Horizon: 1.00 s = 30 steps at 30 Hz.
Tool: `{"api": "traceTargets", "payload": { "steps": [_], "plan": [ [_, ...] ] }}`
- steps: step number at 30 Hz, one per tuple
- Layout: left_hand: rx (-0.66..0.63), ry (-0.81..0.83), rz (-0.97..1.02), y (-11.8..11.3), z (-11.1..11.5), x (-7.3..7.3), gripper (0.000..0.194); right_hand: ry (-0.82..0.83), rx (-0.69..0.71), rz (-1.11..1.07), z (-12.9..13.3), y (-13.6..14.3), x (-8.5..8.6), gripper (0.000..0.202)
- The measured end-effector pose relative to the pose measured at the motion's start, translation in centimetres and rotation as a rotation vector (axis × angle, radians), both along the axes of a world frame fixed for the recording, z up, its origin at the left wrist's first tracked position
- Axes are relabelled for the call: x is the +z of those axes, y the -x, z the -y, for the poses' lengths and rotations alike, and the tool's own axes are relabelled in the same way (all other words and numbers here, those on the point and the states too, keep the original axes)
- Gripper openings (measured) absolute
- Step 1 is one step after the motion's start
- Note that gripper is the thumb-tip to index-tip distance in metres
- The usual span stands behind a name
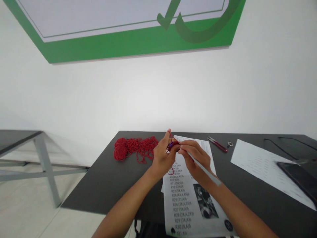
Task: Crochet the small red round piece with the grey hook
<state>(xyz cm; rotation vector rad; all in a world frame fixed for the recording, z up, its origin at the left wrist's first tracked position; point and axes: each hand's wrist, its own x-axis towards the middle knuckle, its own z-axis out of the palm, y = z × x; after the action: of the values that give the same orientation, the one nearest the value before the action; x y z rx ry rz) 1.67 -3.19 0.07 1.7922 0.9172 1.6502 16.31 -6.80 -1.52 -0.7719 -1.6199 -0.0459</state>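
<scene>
My left hand (pixel 162 153) pinches a small dark red crochet piece (pixel 172 145) with a purplish patch on it. Red yarn runs over the raised index finger of that hand, and a loose loop of yarn (pixel 170 171) hangs below. In my right hand (pixel 196 155) is a crochet hook with a pale grey handle (pixel 206 172), which slants back over the wrist. Its tip meets the crochet piece, hidden by the fingers. To the left lies a tangled heap of red yarn (pixel 141 145) with a wound ball (pixel 120 149) at its end.
Under my hands is a printed pattern sheet (pixel 179 205) on the dark table (pixel 104 185). Red-handled scissors (pixel 218 144) and a small ring (pixel 230 144) lie to the right. Farther right are a paper sheet (pixel 257 165), a black phone-like device (pixel 297 177) and dark eyeglasses (pixel 281 148).
</scene>
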Motion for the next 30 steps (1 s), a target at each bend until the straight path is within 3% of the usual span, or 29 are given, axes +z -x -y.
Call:
{"api": "traceTargets", "payload": {
  "steps": [5, 8, 12, 15, 20, 25, 30],
  "plan": [
    [-0.019, -0.005, 0.001, -0.2, 0.1, -0.9, 0.058, -0.097, -0.116, 0.179, -0.9, -0.4, -1.0, 0.042],
    [-0.107, 0.165, 0.176, -1.0, 0.4, -1.1, 0.064, -0.178, -0.166, 0.224, -1.4, -0.8, -1.6, 0.047],
    [-0.469, 0.59, 0.592, -1.8, 0.7, -0.7, 0.062, -0.223, -0.149, 0.227, -1.4, -1.2, -1.3, 0.047],
    [-0.644, 0.707, 0.654, -1.4, 0.3, -0.1, 0.061, -0.12, -0.032, 0.09, -0.9, -1.1, -0.4, 0.034],
    [-0.479, 0.475, 0.555, -0.3, -1.0, 0.4, 0.076, 0.026, 0.163, -0.033, -0.6, -0.9, 0.5, 0.02],
    [-0.22, 0.227, 0.365, -0.2, -1.3, 0.4, 0.07, 0.078, 0.023, 0.018, -1.0, -0.5, 0.0, 0.009],
    [-0.014, 0.145, 0.245, -0.2, -1.1, 0.0, 0.066, 0.277, -0.021, -0.026, -0.7, 0.2, -0.7, 0.006]
  ]
}}
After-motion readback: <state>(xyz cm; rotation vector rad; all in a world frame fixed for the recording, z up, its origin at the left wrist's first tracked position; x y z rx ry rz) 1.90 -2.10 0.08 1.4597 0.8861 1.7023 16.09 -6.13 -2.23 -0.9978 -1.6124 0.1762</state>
